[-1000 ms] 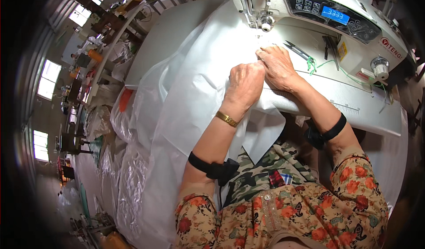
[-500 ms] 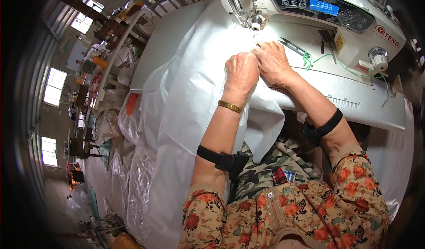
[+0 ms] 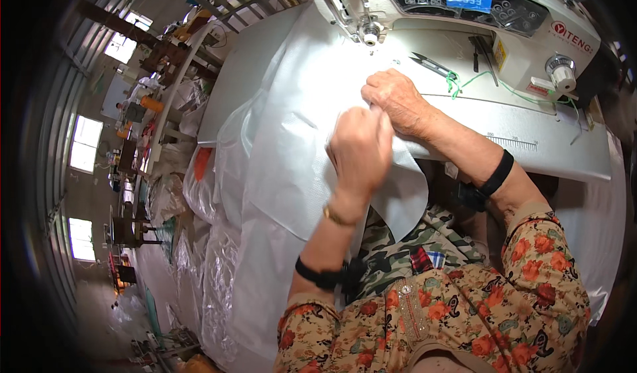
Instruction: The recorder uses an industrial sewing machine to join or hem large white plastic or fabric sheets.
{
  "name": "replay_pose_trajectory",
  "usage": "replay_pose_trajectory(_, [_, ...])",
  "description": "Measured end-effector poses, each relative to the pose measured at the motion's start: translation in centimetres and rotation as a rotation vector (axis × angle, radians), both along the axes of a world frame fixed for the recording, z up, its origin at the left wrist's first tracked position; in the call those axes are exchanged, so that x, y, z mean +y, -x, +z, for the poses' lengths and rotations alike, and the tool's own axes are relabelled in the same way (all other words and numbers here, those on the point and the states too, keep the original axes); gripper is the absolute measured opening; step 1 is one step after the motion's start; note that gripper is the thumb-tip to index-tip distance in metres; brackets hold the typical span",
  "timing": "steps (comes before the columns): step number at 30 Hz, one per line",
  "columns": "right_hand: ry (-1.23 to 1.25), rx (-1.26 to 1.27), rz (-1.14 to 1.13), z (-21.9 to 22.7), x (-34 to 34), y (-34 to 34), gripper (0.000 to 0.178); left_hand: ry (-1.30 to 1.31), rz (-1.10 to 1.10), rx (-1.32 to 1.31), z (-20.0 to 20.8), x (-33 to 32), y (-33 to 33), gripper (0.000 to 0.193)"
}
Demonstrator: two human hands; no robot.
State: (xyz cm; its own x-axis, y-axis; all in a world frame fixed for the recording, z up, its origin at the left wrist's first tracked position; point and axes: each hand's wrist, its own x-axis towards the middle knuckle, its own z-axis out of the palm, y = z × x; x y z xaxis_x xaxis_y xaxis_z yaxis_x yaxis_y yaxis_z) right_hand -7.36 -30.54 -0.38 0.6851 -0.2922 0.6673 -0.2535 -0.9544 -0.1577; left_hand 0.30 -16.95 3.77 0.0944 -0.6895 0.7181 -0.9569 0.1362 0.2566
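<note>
1. Far left, kinda bent by the lens: a couple of bright windows (image 3: 86, 144) in a dim wall, with a cluttered row of stuff between them and the table.
2. Next over, a heap of crinkly clear plastic (image 3: 222, 287) beside the table, plus a red-orange patch (image 3: 202, 163) near the table's edge.
3. Then the big white sheet (image 3: 285, 154). It's spread on the table (image 3: 235, 74), runs up under the machine's head, and drapes off the front, with one pointed flap hanging over the camo cloth (image 3: 385, 260) on the lap.
4. Left hand (image 3: 361, 147): over the sheet, gold band on the wrist. Fingers look curled in, but it's blurry, so I can't tell if they're pinching anything.
5. Right hand (image 3: 398, 101): just beside the left, a bit further up, below the needle area. Fingers bent and close together at the sheet; can't tell whether they've got a grip, since the tips are hidden.
6. Above the hands, the white sewing machine (image 3: 418, 21), its light blowing out the sheet, blue screen (image 3: 468, 1) lit.
7. Right of the hands: small snips (image 3: 431, 64), green thread (image 3: 454, 84) touching them, then dark slim tools (image 3: 484, 58).
8. Far right, a round knob (image 3: 562, 74) on the machine.
</note>
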Motion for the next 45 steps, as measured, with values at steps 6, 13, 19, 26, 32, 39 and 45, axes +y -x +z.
replay_pose_trajectory(6, [0.051, -0.001, 0.052, 0.6, 0.6, 0.0, 0.01, -0.985, -0.409, 0.497, -13.3, 10.1, 2.7, 0.015])
replay_pose_trajectory(13, [0.077, 0.021, 0.055, 0.7, 0.5, -0.5, 0.009, -0.522, 0.171, 0.044, -24.6, 10.5, -7.4, 0.023])
replay_pose_trajectory(19, [0.12, 0.046, 0.07, 0.0, 0.0, 0.1, 0.01, -0.664, 0.061, -0.092, -20.6, 14.6, -11.0, 0.023])
replay_pose_trajectory(26, [0.16, 0.003, 0.056, 0.2, -0.2, -0.7, 0.009, -0.945, 0.002, -0.246, -10.4, 15.0, -21.3, 0.024])
replay_pose_trajectory(32, [0.176, 0.023, -0.019, -0.8, -1.0, 0.3, 0.01, -1.185, -0.059, -0.4, -6.8, 13.3, -20.7, 0.025])
replay_pose_trajectory(39, [0.128, -0.008, -0.001, -0.1, -0.1, -0.9, 0.009, -1.174, -0.174, -0.223, -1.4, 11.7, -8.7, 0.03])
replay_pose_trajectory(45, [0.098, -0.011, 0.036, -0.3, -0.4, -0.9, 0.01, -0.291, -0.205, -0.113, -3.8, 9.6, -4.0, 0.048])
